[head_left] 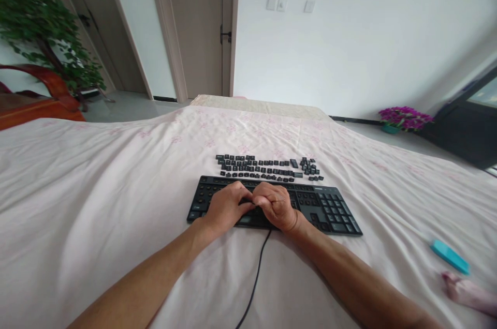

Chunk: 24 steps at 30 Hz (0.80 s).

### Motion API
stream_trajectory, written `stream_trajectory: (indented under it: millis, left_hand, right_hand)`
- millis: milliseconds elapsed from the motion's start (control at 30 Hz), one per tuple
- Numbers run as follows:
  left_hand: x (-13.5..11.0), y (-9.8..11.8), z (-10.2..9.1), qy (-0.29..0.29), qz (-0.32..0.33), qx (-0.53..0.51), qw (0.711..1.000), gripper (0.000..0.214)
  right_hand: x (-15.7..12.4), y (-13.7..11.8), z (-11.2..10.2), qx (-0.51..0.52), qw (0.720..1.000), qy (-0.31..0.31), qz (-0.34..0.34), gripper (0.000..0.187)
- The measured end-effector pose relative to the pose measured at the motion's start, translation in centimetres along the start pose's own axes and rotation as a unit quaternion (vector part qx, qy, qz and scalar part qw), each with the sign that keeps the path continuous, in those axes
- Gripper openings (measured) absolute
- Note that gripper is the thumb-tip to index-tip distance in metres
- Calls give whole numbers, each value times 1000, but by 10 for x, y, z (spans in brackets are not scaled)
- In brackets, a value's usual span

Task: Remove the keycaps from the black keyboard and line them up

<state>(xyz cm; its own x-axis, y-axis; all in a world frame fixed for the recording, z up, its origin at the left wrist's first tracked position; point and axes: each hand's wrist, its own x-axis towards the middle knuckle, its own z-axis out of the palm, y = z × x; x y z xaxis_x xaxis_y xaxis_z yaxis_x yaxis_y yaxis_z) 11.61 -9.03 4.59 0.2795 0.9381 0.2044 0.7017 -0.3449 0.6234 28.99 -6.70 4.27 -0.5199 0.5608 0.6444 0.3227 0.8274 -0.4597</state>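
A black keyboard (330, 210) lies flat on the pale pink floral sheet, with many of its keycaps off and the number pad's keys still in place. Over its middle keys, my left hand (229, 202) bends its thumb and fingers together in a pinch. Right beside it, my right hand (276, 206) is closed, thumb pressed against the curled fingers. The two hands' fingertips meet; something small and dark shows between them, too hidden to name. Loose black keycaps (252, 168) lie in rows just beyond the keyboard's far edge.
A black cable (258, 269) runs from the keyboard toward me. To the right lie a turquoise flat object (450, 256) and a pink item (469, 292). Beyond the sheet are a wooden chair (42, 93), a leafy plant (42, 29), purple flowers (406, 117) and a door (196, 24).
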Motion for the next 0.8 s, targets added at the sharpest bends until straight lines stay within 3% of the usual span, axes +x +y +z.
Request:
stream_trajectory:
  millis: [167,333,500,700,800]
  left_hand:
    - [-1,-1,0,4,3,-7,1000,14]
    - [-1,0,-1,0,9,-3,1000,14]
    - [1,-4,-3,-3,-11,-65,998,11]
    - [3,-8,-3,39,-35,-156,986,9]
    - [2,-7,-1,49,-45,-175,982,15]
  right_hand:
    - [1,-6,-2,15,999,41,6,35]
    - [6,-15,-7,16,997,63,-46,40]
    - [12,-22,-21,23,995,86,-48,37]
    - [25,-18,-27,-103,989,-34,105,24]
    - [27,-14,-24,-122,979,-103,124,19]
